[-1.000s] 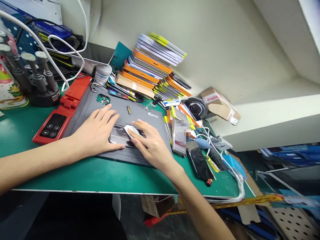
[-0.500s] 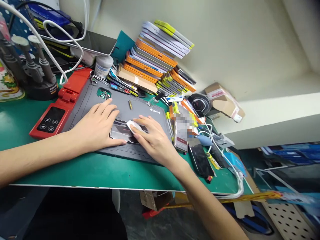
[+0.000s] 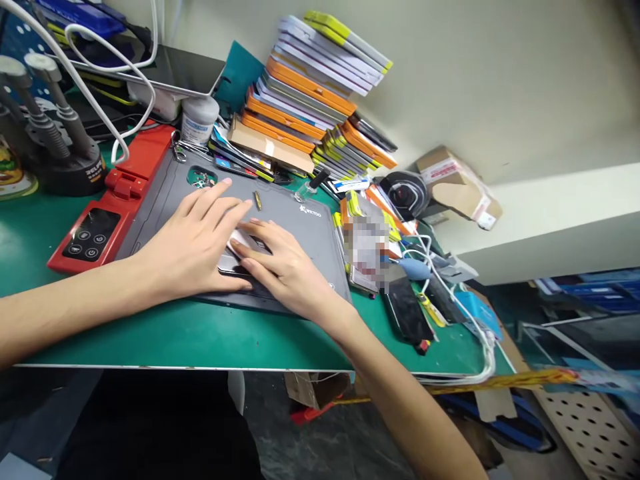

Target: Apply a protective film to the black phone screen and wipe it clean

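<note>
A phone-like device with a dark glossy face (image 3: 230, 266) lies flat on a grey work mat (image 3: 313, 243), mostly covered by my hands. My left hand (image 3: 197, 243) is over its left end, fingers stretched and apart, thumb along the near edge. Pinched under the fingers of my right hand (image 3: 287, 267) is a small white pad (image 3: 240, 239), pressed against the device. The two hands almost touch. Beyond them on the mat lies a short brass-coloured piece (image 3: 257, 200).
A red device with touch buttons (image 3: 93, 233) borders the mat's left side. Behind stand a white tub (image 3: 199, 121) and stacked flat boxes (image 3: 310, 87). A small glass bottle (image 3: 304, 193) is at the mat's far edge. Phones, cables and a blue air blower (image 3: 414, 269) crowd the right.
My right hand has slid left along the device with the white pad, closer to my left hand. The whole view has shifted slightly.
</note>
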Demonstrator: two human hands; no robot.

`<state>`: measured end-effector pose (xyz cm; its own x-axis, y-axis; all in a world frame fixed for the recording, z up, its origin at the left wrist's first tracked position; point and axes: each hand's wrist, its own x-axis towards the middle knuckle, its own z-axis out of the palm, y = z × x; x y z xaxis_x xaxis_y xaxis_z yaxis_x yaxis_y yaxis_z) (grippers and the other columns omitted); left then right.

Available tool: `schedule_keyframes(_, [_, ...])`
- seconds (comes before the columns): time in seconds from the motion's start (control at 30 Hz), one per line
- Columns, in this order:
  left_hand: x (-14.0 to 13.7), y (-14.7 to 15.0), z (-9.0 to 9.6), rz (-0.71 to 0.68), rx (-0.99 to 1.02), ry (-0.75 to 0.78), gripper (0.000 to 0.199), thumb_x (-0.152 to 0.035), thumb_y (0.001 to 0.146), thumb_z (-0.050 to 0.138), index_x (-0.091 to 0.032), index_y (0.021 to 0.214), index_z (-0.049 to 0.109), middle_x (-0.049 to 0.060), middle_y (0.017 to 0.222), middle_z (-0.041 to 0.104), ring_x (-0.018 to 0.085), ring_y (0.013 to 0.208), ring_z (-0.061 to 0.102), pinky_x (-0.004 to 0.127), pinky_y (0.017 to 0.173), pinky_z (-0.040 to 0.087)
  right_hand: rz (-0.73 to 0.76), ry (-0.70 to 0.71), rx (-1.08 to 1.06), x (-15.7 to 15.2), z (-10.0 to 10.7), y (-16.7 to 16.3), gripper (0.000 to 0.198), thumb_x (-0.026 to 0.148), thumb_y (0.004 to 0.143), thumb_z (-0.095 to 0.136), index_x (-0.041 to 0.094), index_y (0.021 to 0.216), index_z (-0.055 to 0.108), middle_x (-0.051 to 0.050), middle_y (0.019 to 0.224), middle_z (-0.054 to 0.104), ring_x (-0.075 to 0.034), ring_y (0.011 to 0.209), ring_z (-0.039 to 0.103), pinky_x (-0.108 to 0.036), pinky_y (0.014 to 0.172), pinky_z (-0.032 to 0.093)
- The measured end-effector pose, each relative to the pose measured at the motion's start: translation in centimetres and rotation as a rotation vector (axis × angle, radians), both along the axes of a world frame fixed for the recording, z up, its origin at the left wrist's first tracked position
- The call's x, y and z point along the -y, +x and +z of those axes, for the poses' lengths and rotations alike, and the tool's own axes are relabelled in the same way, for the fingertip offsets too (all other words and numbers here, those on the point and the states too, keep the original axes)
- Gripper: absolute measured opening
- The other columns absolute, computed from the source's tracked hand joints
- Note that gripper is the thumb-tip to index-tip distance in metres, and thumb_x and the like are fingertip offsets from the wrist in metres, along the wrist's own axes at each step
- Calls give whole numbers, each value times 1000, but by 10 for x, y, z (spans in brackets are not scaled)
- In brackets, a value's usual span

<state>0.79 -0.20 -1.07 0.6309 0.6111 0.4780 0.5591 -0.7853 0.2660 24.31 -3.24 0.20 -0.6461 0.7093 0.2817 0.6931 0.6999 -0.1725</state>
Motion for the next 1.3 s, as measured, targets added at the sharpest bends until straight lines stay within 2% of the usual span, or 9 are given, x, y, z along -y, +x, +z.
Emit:
schedule_keyframes(0.07, [5, 3, 8, -37, 124, -73, 82, -51, 93, 66, -11, 160, 40, 23, 160, 53, 44, 163, 30, 62, 133, 26, -36, 2, 3, 8, -3, 21, 41, 34, 116, 45, 24, 147, 69, -15, 163, 58, -29, 159, 46, -62, 130, 40])
schedule_keyframes(0.2, [11, 7, 18, -5, 537, -397, 52, -25, 99, 42, -20, 149, 51, 10, 143, 65, 30, 143, 55, 53, 125, 40, -49, 30, -4, 23, -5, 37, 41, 30, 114, 50, 19, 150, 65, -18, 166, 53, -29, 162, 41, -62, 131, 38])
schedule_keyframes(0.4, [-3, 9, 9, 67, 853, -710, 38, -39, 110, 37, -24, 128, 66, 7, 135, 69, 27, 132, 63, 48, 111, 49, 0, 1, 30, 22, -1, -8, 50, 42, 116, 42, 19, 156, 60, -14, 174, 42, -28, 168, 27, -61, 136, 27])
schedule_keyframes(0.5, [-8, 11, 7, 78, 889, -751, 40, -43, 112, 35, -25, 124, 69, 7, 135, 70, 28, 132, 63, 48, 108, 50, 2, -42, 53, 25, -1, 5, 49, 44, 116, 41, 25, 157, 59, -9, 177, 38, -27, 169, 24, -63, 137, 25])
schedule_keyframes(0.73, [-3, 14, 13, 88, 866, -790, 43, -42, 113, 31, -22, 121, 69, 8, 126, 72, 27, 128, 64, 48, 108, 49, -185, -51, -4, 54, -14, 87, 54, 35, 116, 42, 48, 168, 34, 6, 182, 25, -30, 169, 23, -69, 133, 29])
schedule_keyframes(0.87, [-4, 14, 14, 95, 885, -793, 43, -43, 113, 31, -23, 118, 68, 9, 128, 72, 27, 129, 64, 49, 108, 48, -147, -12, -1, 57, -16, 54, 58, 33, 116, 45, 41, 171, 31, 1, 183, 23, -28, 170, 19, -69, 136, 21])
schedule_keyframes(1.0, [-7, 14, 15, 85, 890, -783, 41, -43, 111, 32, -23, 117, 68, 9, 129, 72, 28, 128, 65, 49, 106, 50, -82, -1, 68, 47, -9, 4, 55, 40, 115, 45, 17, 164, 48, -13, 179, 29, -29, 171, 10, -62, 138, 19])
schedule_keyframes(1.13, [-8, 14, 14, 92, 912, -781, 42, -46, 110, 34, -24, 116, 69, 8, 128, 72, 29, 127, 65, 48, 105, 51, -34, -23, 110, 46, -6, 3, 55, 43, 115, 43, 21, 166, 46, -10, 181, 24, -28, 171, 5, -63, 137, 22])
schedule_keyframes(1.3, [-7, 14, 11, 84, 908, -808, 45, -45, 112, 32, -23, 116, 70, 9, 126, 73, 27, 125, 66, 48, 107, 52, -66, -43, 78, 52, -10, 35, 66, 32, 114, 50, 36, 174, 24, -5, 182, 18, -30, 171, 7, -74, 133, 22])
